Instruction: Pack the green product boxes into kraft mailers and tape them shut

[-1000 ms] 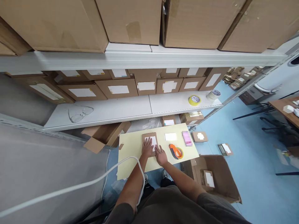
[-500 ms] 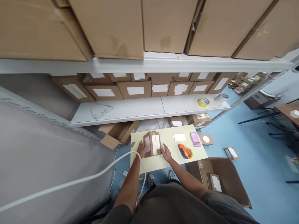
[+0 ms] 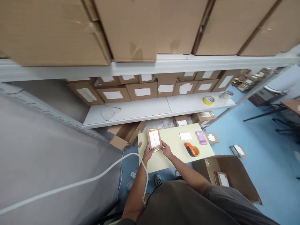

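Observation:
A small cardboard box with a white label and shiny tape is between my hands over the left part of the pale yellow table. My left hand grips its lower left edge, thumb on the near side. At its lower right corner, my right hand closes on the other side. Right of the box lie a white card, an orange and blue tape dispenser with a yellow roll, and a blurred pink-purple item.
A large open carton with a small box inside stands on the floor at right. Labelled boxes, glasses and tape rolls occupy the shelf beyond the table. A white cable arcs near my left forearm.
My right hand, open beside the box before, now grips it. The box has tilted or lifted so that its labelled face points toward me. The whole view has shifted somewhat.

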`<state>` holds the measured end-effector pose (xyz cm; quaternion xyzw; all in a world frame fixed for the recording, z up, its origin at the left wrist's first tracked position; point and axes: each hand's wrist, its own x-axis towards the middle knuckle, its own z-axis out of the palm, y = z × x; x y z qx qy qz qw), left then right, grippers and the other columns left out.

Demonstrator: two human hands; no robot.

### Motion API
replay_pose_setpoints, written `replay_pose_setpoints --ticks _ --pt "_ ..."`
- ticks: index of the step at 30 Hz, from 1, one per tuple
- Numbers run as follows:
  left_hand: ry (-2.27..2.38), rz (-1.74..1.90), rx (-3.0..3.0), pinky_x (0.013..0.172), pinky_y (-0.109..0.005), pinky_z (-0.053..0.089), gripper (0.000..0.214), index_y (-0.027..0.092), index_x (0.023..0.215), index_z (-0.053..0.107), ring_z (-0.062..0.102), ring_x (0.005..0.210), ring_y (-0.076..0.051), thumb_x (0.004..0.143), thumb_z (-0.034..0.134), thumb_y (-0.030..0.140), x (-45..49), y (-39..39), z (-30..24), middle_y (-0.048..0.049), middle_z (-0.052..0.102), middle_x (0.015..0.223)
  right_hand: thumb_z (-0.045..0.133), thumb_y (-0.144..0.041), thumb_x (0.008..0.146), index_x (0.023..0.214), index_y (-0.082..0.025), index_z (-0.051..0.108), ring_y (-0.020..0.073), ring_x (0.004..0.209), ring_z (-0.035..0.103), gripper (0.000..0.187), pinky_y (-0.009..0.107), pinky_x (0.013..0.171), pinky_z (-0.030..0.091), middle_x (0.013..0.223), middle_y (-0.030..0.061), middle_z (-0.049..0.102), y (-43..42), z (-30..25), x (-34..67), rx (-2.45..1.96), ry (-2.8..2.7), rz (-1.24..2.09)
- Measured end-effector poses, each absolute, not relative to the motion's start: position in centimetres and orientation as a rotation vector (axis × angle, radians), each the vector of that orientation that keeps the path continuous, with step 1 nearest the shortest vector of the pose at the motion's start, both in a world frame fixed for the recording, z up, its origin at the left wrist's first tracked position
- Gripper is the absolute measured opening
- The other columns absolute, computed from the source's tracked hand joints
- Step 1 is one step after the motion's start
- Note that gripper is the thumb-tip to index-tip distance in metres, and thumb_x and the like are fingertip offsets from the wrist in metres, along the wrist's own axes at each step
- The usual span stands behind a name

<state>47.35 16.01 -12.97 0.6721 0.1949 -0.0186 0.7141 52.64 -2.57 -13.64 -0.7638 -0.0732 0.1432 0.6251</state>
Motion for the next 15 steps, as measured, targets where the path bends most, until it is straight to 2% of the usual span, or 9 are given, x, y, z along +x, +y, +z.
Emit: replay_pose_setpoints --ticks 5,7,11,15 --pt "0.247 -0.099 1.596 0.122 -0.051 0.047 0.116 0.026 0.173 0.028 0.058 0.147 -0.035 0.079 0.086 0.062 51.6 12.0 -10.1 -0.0138 0.055 0.165 0.070 -0.037 0.084 0.145 -0.027 0.069 0.0325 0.131 0.069 0.062 0.052 0.108 0.059 0.143 0.0050 0.074 -7.5 -11.3 54.6 -1.632 -0.044 0.205" --pt "0.151 -0.146 1.618 0.121 -0.048 0.049 0.115 0.027 0.173 0.026 0.059 0.146 -0.034 0.081 0.085 0.059 54.0 8.9 -8.8 -0.0136 0.054 0.166 0.071 -0.036 0.084 0.143 -0.027 0.070 0.0329 0.130 0.069 0.060 0.053 0.109 0.059 0.143 0.0065 0.074 -11.1 -10.1 55.2 -1.643 0.024 0.103" --pt "-0.046 -0.260 1.614 0.120 -0.047 0.050 0.110 0.027 0.172 0.028 0.058 0.148 -0.033 0.082 0.087 0.049 58.8 -0.5 -6.4 -0.0154 0.053 0.166 0.070 -0.038 0.087 0.138 -0.025 0.071 0.0330 0.136 0.065 0.053 0.054 0.117 0.053 0.145 0.0103 0.071 -20.1 -8.3 55.5 -1.664 0.230 -0.162" --pt "-0.236 -0.461 1.592 0.117 -0.049 0.053 0.102 0.024 0.168 0.033 0.063 0.141 -0.032 0.083 0.085 0.043 62.6 -13.3 -4.9 -0.0180 0.059 0.159 0.064 -0.042 0.092 0.145 -0.024 0.060 0.0301 0.142 0.061 0.056 0.048 0.113 0.057 0.152 0.0127 0.064 -30.0 -7.4 54.6 -1.513 0.423 -0.407"
